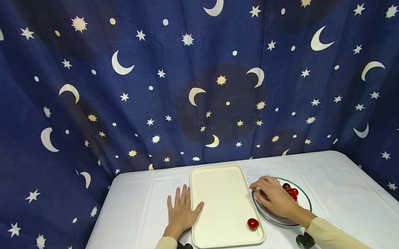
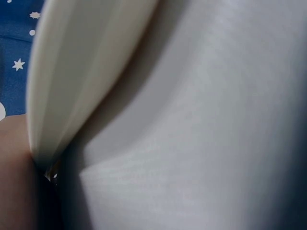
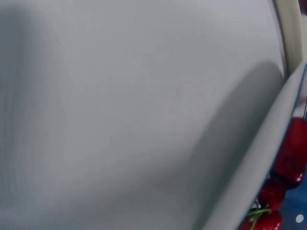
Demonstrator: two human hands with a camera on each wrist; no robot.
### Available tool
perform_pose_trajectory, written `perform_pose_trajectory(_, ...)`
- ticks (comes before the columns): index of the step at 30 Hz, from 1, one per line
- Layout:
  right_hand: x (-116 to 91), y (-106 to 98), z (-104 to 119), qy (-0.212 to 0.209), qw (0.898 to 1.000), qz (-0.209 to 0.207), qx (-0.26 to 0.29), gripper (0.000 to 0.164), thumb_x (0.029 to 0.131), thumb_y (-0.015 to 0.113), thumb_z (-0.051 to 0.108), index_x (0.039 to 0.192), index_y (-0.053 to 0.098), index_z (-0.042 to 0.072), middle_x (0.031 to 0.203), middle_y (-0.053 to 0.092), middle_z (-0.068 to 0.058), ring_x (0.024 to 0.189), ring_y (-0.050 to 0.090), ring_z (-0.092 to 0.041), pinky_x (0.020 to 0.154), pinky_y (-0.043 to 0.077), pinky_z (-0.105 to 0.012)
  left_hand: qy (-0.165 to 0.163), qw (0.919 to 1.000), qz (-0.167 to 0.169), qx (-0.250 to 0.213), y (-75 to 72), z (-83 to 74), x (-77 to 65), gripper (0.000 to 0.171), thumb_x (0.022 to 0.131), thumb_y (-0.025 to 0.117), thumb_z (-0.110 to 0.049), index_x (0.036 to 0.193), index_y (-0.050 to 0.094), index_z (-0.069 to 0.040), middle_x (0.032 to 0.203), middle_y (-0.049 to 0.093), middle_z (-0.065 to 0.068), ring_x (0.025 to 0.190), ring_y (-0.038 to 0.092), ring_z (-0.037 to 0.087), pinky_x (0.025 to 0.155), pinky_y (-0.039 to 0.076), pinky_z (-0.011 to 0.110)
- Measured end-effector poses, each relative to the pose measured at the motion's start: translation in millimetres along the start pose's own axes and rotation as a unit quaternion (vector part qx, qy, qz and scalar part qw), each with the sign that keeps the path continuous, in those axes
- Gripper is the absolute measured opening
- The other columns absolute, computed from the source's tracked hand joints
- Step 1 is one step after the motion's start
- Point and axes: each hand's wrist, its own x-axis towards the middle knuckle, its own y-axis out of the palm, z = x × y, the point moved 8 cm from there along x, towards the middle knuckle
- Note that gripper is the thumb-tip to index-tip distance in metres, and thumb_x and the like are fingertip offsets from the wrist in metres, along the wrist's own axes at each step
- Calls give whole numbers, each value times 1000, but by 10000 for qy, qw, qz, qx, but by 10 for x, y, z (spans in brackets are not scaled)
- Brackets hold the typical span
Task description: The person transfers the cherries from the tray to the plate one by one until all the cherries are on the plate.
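A cream rectangular tray [image 1: 220, 205] lies on the table, with one red cherry [image 1: 253, 224] and its pale stem near its lower right corner. My left hand [image 1: 182, 214] is spread flat at the tray's left side, thumb over the rim. To the right stands a round clear glass bowl [image 1: 307, 198] holding several red cherries [image 1: 293, 192]. My right hand [image 1: 277, 200] reaches over the bowl with its fingers bent down inside, hiding part of the fruit. I cannot tell whether the fingertips hold a cherry. The right wrist view shows cherries [image 3: 271, 194] at its lower right edge.
A white cloth covers the table [image 1: 140, 223]. Behind and on both sides hangs a dark blue curtain [image 1: 167, 103] with moons and stars. The bowl stands close beside the tray's right edge. Each wrist bears a small black camera.
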Motion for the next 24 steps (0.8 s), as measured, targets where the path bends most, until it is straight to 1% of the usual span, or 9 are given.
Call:
perform_pose_trajectory(3, 7, 18, 89, -217, 9997, 84, 39, 20, 92, 76, 16, 112, 73, 20, 103, 70, 8, 109, 58, -15, 90, 48, -46, -36, 10000, 30, 67, 31, 35, 19, 89, 100, 42, -65, 163, 25, -5, 174, 21, 11, 163, 13, 36, 129, 0, 64)
perform_pose_trajectory(7, -8, 51, 174, -273, 9989, 360, 110, 18, 93, 76, 20, 110, 73, 25, 102, 66, 12, 103, 54, -7, 87, 50, -40, -60, 9998, 24, 178, 82, 68, 46, 87, 101, 41, -66, 164, 24, -9, 174, 19, 8, 163, 12, 34, 129, 1, 63)
perform_pose_trajectory(10, -27, 84, 226, -309, 9974, 631, 172, 15, 94, 74, 24, 108, 73, 27, 97, 61, 16, 98, 48, -2, 84, 48, -34, -42, 9999, -24, 165, 82, 65, 42, 87, 101, 41, -67, 164, 26, -9, 174, 21, 8, 163, 13, 34, 129, 2, 64)
perform_pose_trajectory(13, -43, 117, 281, -456, 9949, 851, 303, 14, 95, 73, 29, 109, 73, 27, 93, 61, 18, 96, 47, 1, 83, 46, -31, -53, 9999, 33, 146, 58, 53, 36, 87, 100, 42, -66, 164, 25, -8, 174, 20, 9, 163, 13, 34, 129, 1, 64)
perform_pose_trajectory(15, -58, 140, 315, -580, 9927, 997, 344, 18, 95, 73, 35, 111, 72, 27, 92, 61, 20, 97, 47, 2, 83, 45, -30, -58, 9999, 61, 99, 34, 41, 31, 87, 100, 44, -64, 163, 26, -7, 174, 21, 10, 163, 13, 35, 129, 0, 64)
perform_pose_trajectory(19, -92, 176, 369, -776, 9871, 1307, 506, 27, 93, 73, 45, 113, 70, 27, 91, 60, 19, 98, 47, 2, 84, 45, -29, -56, 9999, 98, -10, -7, 19, 17, 87, 100, 47, -61, 163, 25, -5, 174, 21, 11, 163, 12, 36, 129, -1, 64)
perform_pose_trajectory(22, -115, 180, 395, -880, 9838, 1435, 610, 32, 91, 75, 50, 112, 69, 27, 91, 59, 17, 97, 46, 3, 83, 44, -27, -44, 9999, 102, -38, -8, 13, 5, 87, 100, 45, -61, 163, 25, -5, 173, 21, 12, 163, 13, 37, 129, -1, 64)
perform_pose_trajectory(24, -128, 175, 409, -945, 9821, 1482, 679, 34, 89, 76, 52, 111, 69, 27, 90, 58, 16, 96, 45, 3, 82, 41, -24, -47, 9999, 108, 20, 12, 20, 4, 88, 100, 43, -64, 163, 24, -6, 174, 20, 11, 163, 12, 35, 129, -1, 64)
